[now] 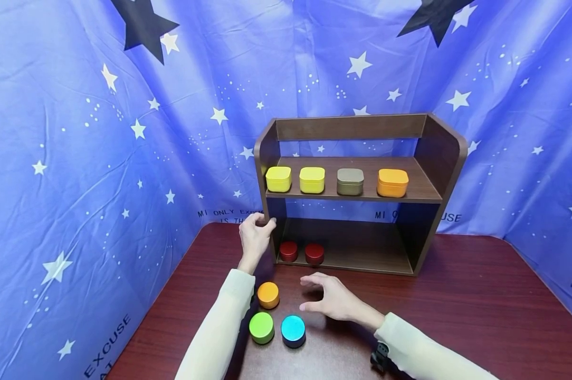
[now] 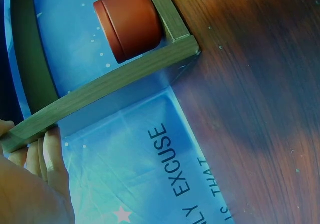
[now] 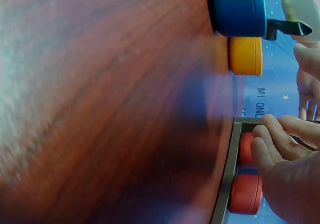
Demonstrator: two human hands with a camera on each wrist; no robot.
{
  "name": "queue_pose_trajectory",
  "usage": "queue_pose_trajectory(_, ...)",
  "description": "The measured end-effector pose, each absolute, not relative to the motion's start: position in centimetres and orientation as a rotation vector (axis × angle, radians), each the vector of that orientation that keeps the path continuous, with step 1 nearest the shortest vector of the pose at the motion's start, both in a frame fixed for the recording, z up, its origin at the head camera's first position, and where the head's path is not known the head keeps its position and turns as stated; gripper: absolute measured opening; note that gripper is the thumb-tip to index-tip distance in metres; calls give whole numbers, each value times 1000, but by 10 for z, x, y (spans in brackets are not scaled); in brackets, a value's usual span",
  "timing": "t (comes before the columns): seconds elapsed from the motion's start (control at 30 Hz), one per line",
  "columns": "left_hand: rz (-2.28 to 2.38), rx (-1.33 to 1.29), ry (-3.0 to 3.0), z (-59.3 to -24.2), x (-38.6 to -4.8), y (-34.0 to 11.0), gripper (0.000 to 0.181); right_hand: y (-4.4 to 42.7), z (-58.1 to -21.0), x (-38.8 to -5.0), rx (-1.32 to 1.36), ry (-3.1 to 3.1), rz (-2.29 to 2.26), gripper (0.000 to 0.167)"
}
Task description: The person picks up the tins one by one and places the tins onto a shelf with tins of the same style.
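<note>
My left hand [image 1: 255,237] grips the front edge of the left side panel of a dark brown two-tier shelf [image 1: 348,268]. In the left wrist view its fingers [image 2: 56,159] lie along one side of that panel, the thumb on the other. My right hand [image 1: 335,300] is over the table before the shelf, fingers apart from the thumb, holding nothing. Near it stand a blue round tin [image 1: 293,330], a green round tin [image 1: 261,327] and an orange round tin [image 1: 268,294]. Two red round tins, one left [image 1: 288,252] and one right [image 1: 314,254], sit on the lower tier.
On the upper tier stand two yellow square tins [image 1: 278,179], a grey-green one [image 1: 350,182] and an orange one [image 1: 392,183]. The shelf rests on a reddish-brown table [image 1: 480,295]. A blue star-patterned curtain [image 1: 196,132] hangs behind and at the sides.
</note>
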State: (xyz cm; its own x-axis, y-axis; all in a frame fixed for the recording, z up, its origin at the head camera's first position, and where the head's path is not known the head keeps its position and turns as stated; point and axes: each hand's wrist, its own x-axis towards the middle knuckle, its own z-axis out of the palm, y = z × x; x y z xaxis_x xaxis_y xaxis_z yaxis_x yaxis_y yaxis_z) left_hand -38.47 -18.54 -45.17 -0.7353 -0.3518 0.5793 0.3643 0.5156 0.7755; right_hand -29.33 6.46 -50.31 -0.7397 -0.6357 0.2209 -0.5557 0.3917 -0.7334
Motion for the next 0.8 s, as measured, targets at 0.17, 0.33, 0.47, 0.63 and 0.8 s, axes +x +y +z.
queue_pose_trajectory(0.17, -1284, -8, -2043, -452, -385, -186, 19, 63, -504, -288, -1107, 2513, -1262, 69)
queue_pose_trajectory(0.33, -1284, -5, -2043, -450, -383, -185, 19, 61, -507, -284, -1106, 2505, -1247, 69)
queue_pose_trajectory(0.47, -1283, -8, -2036, -451, -382, -184, 18, 59, -510, -282, -1108, 2494, -1254, 69)
queue_pose_trajectory(0.63, -1280, 6, -2047, -451, -382, -184, 18, 58, -512, -279, -1144, 2475, -1259, 67)
queue_pose_trajectory(0.8, -1275, 8, -2048, -451, -383, -185, 19, 56, -514, -277, -1170, 2470, -1236, 68)
